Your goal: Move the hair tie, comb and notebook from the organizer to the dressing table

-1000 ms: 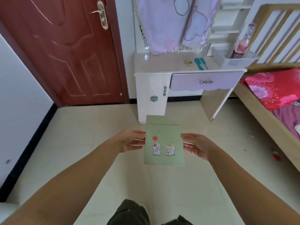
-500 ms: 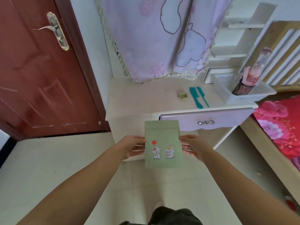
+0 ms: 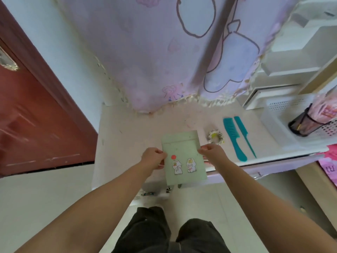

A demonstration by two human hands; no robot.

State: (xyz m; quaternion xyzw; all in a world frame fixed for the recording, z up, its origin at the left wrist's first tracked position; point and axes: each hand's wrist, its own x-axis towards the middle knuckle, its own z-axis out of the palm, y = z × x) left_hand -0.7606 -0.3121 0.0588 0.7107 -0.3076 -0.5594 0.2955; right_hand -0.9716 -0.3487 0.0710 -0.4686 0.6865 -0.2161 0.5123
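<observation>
a: head view, looking steeply down. what fills the middle of the frame?

b: a pale green notebook [image 3: 184,157] with two cartoon rabbits and a red dot on its cover, held flat over the front edge of the dressing table [image 3: 127,132]. the left hand [image 3: 153,158] pinches its left edge, fingers curled closed on it, and the right hand [image 3: 212,152] grips the right edge the same way. i cannot tell whether the notebook touches the tabletop

a: and the tabletop itself?

b: pale pinkish-cream, faintly marked, bare on its left half. right of the notebook lies a pale patterned hair tie [image 3: 216,136], just beside it. further right a teal comb [image 3: 234,137] and a thinner teal tail comb [image 3: 244,136] lie side by side, handles toward the near edge

a: the organizer?

b: a white perforated basket [image 3: 273,115] at the right edge of the frame, sitting on the table's right end. a dark mesh cup [image 3: 304,124] with pink items stands in it

a: what about the room?

b: a lilac cloth [image 3: 164,52] with cartoon outlines and a cream fringe hangs across the upper centre, down to the back of the table. white shelves [image 3: 295,52] sit in the upper right. a red-brown door [image 3: 36,115] takes the left side, with a metal handle plate at the far left edge. the floor is pale tile [image 3: 36,198], and dark trousers [image 3: 164,232] show at the bottom centre. pink fabric [image 3: 330,165] sits at the right edge
</observation>
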